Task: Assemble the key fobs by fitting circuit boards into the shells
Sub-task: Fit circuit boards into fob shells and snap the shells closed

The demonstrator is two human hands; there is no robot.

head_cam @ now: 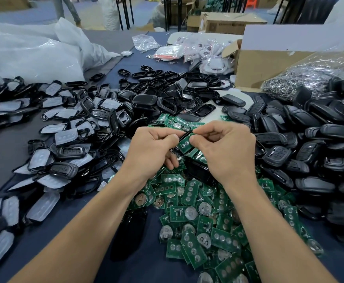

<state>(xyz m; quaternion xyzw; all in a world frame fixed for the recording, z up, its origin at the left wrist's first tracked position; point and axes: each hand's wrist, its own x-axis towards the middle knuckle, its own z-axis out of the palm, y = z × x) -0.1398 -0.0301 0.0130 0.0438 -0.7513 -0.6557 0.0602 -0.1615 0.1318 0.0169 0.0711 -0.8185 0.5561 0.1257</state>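
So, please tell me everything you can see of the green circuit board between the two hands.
The green circuit board is a small flat card showing two round silvery pads. It is tilted, held above the board pile, against a black shell. The left hand pinches the shell; the right hand pinches the board.

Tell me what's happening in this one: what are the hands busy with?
A person assembles key fobs at a table. The left hand pinches a black shell, and the right hand holds a green board against it. Whether the board is seated yet cannot be told. A heap of boards lies below the hands, with loose shells piled around it.
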